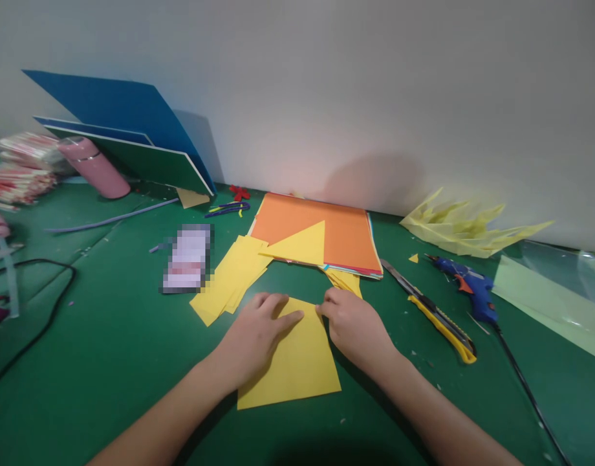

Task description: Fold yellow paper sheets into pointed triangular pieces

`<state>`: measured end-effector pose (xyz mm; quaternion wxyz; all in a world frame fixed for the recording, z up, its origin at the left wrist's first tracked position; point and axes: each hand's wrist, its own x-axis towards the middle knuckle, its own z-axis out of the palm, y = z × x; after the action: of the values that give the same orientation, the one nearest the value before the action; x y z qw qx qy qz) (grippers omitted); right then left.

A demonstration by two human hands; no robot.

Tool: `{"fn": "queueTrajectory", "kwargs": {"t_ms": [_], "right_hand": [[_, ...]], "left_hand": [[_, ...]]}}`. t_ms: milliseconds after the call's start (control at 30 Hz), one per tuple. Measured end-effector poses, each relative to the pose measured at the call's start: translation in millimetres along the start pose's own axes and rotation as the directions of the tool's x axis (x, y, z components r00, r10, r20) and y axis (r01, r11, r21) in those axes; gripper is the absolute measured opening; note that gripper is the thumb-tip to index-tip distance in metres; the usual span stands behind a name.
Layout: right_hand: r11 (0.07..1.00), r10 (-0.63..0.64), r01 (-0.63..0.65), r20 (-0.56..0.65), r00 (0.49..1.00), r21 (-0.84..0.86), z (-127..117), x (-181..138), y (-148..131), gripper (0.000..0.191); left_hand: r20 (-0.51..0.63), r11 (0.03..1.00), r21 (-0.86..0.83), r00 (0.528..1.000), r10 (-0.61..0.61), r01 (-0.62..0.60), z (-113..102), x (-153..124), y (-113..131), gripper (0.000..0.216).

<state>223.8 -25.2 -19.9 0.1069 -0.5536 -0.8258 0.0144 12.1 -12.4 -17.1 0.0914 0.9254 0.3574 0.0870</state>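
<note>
A yellow sheet of paper (297,366) lies flat on the green table in front of me. My left hand (256,333) rests on its left half, thumb stretched out toward the middle and fingers apart near the far edge. At the far right corner, my right hand (353,323) has thumb and forefinger closed on the paper's edge. Beyond my left hand are several yellow paper strips (232,275). A yellow paper triangle (304,244) lies on a stack of coloured paper with an orange top sheet (321,217); more yellow pieces (343,279) stick out beneath it.
To the right are a yellow utility knife (440,323), a blue glue gun (467,285) with its cord, and a pale yellow leafy paper shape (467,226). A blurred phone (187,259), pink bottle (96,168), blue boards (118,107) and black cable (59,307) are left. A wall stands behind.
</note>
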Motion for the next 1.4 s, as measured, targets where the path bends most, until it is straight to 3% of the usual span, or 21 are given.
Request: {"fn": "queueTrajectory", "kwargs": {"t_ms": [200, 300, 500, 633, 800, 1033, 1267, 1400], "right_hand": [[0.963, -0.005, 0.079, -0.277, 0.961, 0.258, 9, 1, 2, 0.025], [0.954, 0.014, 0.063, -0.254, 0.967, 0.293, 10, 2, -3, 0.016], [0.928, 0.026, 0.04, -0.171, 0.985, 0.371, 10, 5, -7, 0.009], [0.906, -0.076, 0.15, -0.196, 0.978, 0.395, 9, 4, -7, 0.011], [0.899, -0.239, 0.293, -0.195, 0.951, 0.326, 5, 4, -6, 0.03], [0.878, -0.318, 0.374, -0.221, 0.922, 0.299, 6, 6, -5, 0.026], [0.874, -0.351, 0.389, -0.173, 0.92, 0.291, 10, 8, -5, 0.024], [0.839, -0.393, 0.423, -0.157, 0.906, 0.341, 7, 7, -7, 0.02]], "left_hand": [[-0.007, 1.0, 0.028, 1.0, 0.009, -0.008, -3, 0, 2, 0.059], [-0.017, 1.0, 0.012, 1.0, 0.009, -0.008, -3, 1, 3, 0.056], [-0.132, 0.989, -0.145, 0.99, -0.055, 0.036, 3, 2, 0, 0.022], [-0.147, 0.979, -0.199, 0.986, -0.083, 0.053, 1, 2, -1, 0.026], [-0.107, 0.973, -0.221, 0.99, -0.087, 0.062, -3, 5, 0, 0.023], [-0.075, 0.979, -0.201, 0.996, -0.052, 0.036, -5, 4, 0, 0.021], [-0.018, 0.982, -0.182, 0.999, -0.048, 0.044, -8, 4, 4, 0.044], [-0.079, 0.962, -0.261, 0.991, -0.107, 0.083, -5, 5, 1, 0.042]]}}
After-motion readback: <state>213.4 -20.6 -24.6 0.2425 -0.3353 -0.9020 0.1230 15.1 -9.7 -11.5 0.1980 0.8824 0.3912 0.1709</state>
